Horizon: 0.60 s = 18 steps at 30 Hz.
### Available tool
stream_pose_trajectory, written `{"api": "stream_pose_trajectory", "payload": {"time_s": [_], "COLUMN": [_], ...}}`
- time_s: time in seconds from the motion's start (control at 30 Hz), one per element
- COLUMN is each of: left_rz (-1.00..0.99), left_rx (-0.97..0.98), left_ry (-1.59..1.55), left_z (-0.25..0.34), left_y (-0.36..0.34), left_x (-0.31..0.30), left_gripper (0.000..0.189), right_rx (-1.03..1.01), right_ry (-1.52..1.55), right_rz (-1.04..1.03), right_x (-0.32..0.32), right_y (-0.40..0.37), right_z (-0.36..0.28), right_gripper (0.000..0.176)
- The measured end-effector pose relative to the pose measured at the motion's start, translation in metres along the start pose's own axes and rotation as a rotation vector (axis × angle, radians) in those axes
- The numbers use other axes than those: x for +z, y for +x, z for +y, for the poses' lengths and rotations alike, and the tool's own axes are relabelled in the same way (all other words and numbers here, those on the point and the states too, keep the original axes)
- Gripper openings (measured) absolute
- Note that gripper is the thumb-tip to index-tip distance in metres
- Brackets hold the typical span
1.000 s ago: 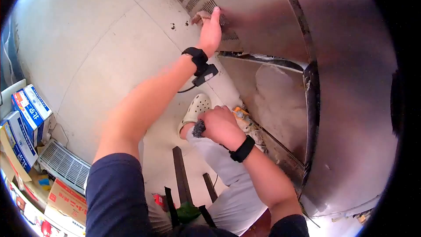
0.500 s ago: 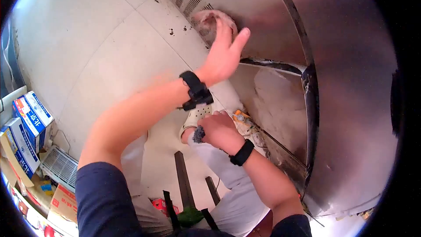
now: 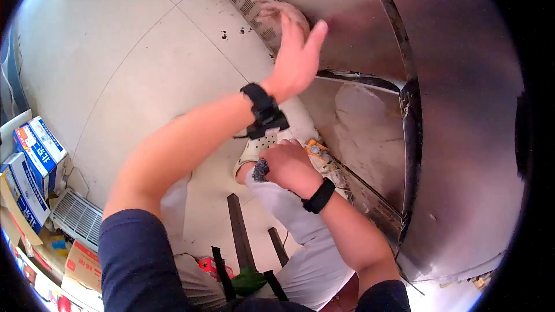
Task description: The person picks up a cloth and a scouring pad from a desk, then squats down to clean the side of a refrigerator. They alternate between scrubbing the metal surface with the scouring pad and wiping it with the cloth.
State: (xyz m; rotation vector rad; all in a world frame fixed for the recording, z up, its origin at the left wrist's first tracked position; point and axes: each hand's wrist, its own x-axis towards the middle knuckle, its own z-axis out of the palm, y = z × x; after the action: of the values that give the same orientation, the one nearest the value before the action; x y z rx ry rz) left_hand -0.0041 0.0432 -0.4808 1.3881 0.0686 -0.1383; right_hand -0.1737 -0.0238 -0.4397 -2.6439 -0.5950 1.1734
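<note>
My left hand [image 3: 295, 60] is stretched out before the shiny metal panel [image 3: 352, 29], its fingers extended and nothing in them. The panel mirrors the hand beside its fingertips; whether they touch the metal is unclear. Lower down, my right hand [image 3: 287, 163] is closed round a dark grey scouring pad [image 3: 261, 170], which sticks out on its left side. This hand is above my lower leg, near the cream shoe [image 3: 250, 153]. Both wrists wear black straps.
Blue and white boxes [image 3: 40, 147], a grey grille [image 3: 78, 216] and an orange carton [image 3: 84, 263] stand at the left. Dark frame bars [image 3: 240, 231] lie between my legs. A yellow object [image 3: 316, 148] is at the panel's base. Dark bits lie on the tiled floor [image 3: 144, 52].
My left hand has shifted slightly, with its fingertips a little higher in view. My right hand stays closed on the pad and has barely moved. The view has shifted slightly.
</note>
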Motion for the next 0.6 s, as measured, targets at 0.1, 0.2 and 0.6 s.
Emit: {"api": "stream_pose_trajectory", "payload": {"time_s": [0.1, 0.2, 0.6], "left_rz": [-0.046, 0.047, 0.061], "left_rx": [0.029, 0.171, 0.235], "left_ry": [0.05, 0.194, 0.412], "left_z": [-0.01, -0.042, -0.025], "left_y": [0.006, 0.018, -0.003], "left_x": [-0.012, -0.011, -0.009], "left_gripper": [0.086, 0.085, 0.073], "right_rx": [-0.009, -0.017, -0.061], "right_ry": [-0.013, -0.02, -0.009], "right_rz": [-0.017, -0.026, 0.072], "right_x": [-0.002, 0.002, -0.006], "right_y": [-0.001, 0.003, -0.002], "right_z": [0.001, -0.002, 0.001], "right_gripper": [0.018, 0.019, 0.014]}}
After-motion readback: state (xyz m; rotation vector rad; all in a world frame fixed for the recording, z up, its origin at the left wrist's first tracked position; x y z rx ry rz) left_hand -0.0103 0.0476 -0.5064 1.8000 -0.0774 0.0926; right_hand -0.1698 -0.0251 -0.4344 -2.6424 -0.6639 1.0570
